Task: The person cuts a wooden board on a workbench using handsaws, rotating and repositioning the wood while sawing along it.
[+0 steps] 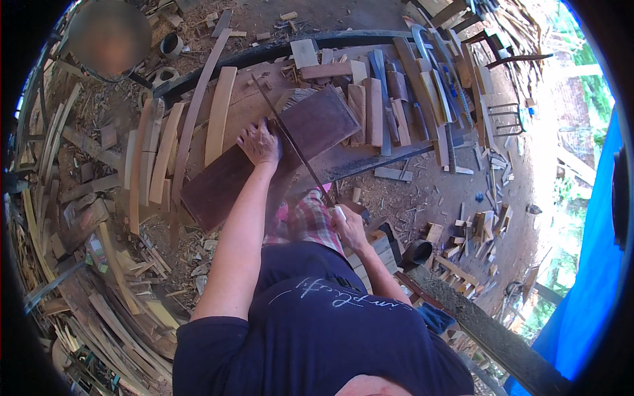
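Note:
A wide dark brown board (319,124) lies slantwise over the workbench, its near left end reaching past the bench edge towards me. My left hand (260,142) rests on top of it with fingers spread, just left of the saw. The handsaw (294,146) crosses the board, its long thin blade running from far left to near right. My right hand (348,226) is closed round the saw's handle close to my body. From this view I cannot tell how deep the blade sits in the wood.
Several wood strips (221,112) lie across the bench left of the board. Short blocks (373,111) and a blue clamp (420,41) lie to its right. Offcuts (484,226) and shavings litter the floor. A person with a blurred head (110,36) is at the far left.

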`<state>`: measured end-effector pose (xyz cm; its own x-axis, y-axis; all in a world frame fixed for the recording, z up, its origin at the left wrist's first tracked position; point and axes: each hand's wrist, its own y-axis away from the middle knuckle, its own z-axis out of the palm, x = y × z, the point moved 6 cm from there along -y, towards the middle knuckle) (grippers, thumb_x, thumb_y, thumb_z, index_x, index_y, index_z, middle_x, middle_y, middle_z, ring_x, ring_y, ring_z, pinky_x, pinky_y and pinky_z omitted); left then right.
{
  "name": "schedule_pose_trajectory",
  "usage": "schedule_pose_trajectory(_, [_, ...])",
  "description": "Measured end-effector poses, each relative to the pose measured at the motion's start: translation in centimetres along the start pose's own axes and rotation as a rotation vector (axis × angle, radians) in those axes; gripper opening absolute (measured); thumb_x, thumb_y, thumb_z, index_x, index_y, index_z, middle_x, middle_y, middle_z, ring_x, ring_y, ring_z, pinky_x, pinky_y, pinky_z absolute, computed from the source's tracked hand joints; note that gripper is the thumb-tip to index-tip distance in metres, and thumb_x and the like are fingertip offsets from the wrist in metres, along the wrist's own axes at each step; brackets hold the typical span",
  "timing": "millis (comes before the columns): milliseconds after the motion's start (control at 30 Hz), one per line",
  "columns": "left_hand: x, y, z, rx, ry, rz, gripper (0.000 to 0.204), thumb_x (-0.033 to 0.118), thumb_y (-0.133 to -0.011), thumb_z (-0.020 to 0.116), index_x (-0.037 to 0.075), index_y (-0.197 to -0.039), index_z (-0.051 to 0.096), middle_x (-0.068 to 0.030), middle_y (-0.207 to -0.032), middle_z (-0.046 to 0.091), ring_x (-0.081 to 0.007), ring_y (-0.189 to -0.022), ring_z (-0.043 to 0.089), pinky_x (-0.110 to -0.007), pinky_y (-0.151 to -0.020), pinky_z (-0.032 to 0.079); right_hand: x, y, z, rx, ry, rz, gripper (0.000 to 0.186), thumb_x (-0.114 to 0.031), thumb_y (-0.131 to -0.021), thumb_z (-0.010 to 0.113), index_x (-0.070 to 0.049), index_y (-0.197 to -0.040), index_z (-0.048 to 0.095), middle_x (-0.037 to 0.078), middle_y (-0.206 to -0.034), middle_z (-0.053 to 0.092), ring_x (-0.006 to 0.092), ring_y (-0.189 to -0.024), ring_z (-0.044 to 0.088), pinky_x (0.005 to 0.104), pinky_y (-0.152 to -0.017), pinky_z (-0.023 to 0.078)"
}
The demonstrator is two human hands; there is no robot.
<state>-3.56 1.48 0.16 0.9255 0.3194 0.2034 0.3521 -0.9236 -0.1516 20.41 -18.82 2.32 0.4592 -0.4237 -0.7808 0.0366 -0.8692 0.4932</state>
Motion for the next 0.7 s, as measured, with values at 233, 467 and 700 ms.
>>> schedule_pose_trajectory(233, [-0.4,-0.9,1.8,-0.142,-0.096,-0.121,0.040,0.040,-0.098,0.044,0.014,-0.087,0.071,-0.0085,-0.091,0.071,-0.0244,-0.094,0.063,-0.044,-0.085,0.040,-0.3,2.9,-1.7,0.071,0.089,-0.112,0.049,-0.046,-0.097,0.045,0.000,-0.091,0.058,0.019,-0.073,0.060,0.0368,-0.070,0.062,0.0423,-0.067,0.047])
schedule_pose_trajectory(467, [-0.1,-0.6,1.3,0.144,-0.071,-0.097,0.046,0.041,-0.098,0.043,0.014,-0.075,0.072,-0.0074,-0.081,0.071,-0.0237,-0.084,0.064,-0.040,-0.081,0.041,-3.8,-3.2,0.4,0.112,0.145,-0.022,0.040,-0.034,-0.097,0.050,0.001,-0.079,0.056,0.022,-0.067,0.056,0.0403,-0.064,0.059,0.0430,-0.061,0.046])
schedule_pose_trajectory(700, [-0.3,-1.3,1.9,0.047,-0.080,-0.131,0.044,0.039,-0.099,0.043,0.014,-0.075,0.070,-0.0079,-0.080,0.070,-0.0249,-0.083,0.063,-0.041,-0.079,0.040,-8.5,-1.1,-0.6,0.081,0.478,-0.336,0.032,-0.029,-0.096,0.051,0.000,-0.087,0.061,0.020,-0.075,0.060,0.0375,-0.069,0.063,0.0447,-0.063,0.048])
